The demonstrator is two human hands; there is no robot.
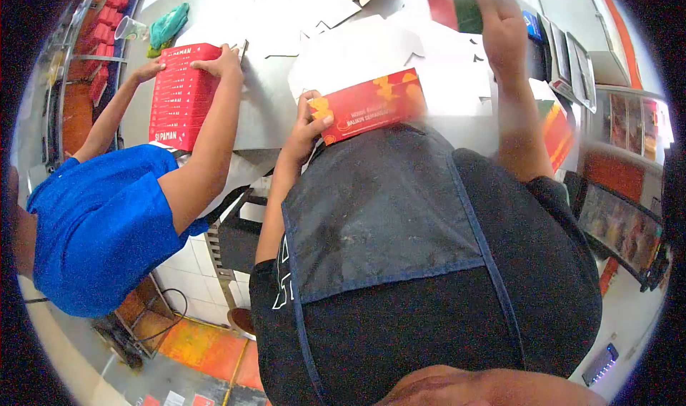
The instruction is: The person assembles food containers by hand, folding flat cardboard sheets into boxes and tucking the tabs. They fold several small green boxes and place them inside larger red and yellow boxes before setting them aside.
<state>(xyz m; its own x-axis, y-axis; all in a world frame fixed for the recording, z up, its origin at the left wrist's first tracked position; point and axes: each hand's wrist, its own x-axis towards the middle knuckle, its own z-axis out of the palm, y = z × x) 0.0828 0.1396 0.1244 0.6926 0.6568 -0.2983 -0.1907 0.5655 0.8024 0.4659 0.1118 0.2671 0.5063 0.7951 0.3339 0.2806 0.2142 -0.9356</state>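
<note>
My left hand (pixel 306 131) is closed on the left end of a red printed cardboard box (pixel 379 106), held low in front of my apron, with yellow pictures and white lettering facing up. White unprinted sides of cardboard (pixel 350 49) spread out just behind it. My right hand (pixel 500 24) is raised at the upper right, slightly smeared. Its fingers grip the edge of a red and dark green printed cardboard piece (pixel 464 2), cut off by the top of the view.
To my left, a person in a blue shirt (pixel 107 220) holds a tall stack of red boxes (pixel 182 95) at the metal table (pixel 261 120). A cup (pixel 131 29) and green plastic bag (pixel 169 24) lie beyond. Another printed carton (pixel 556 131) stands at the right.
</note>
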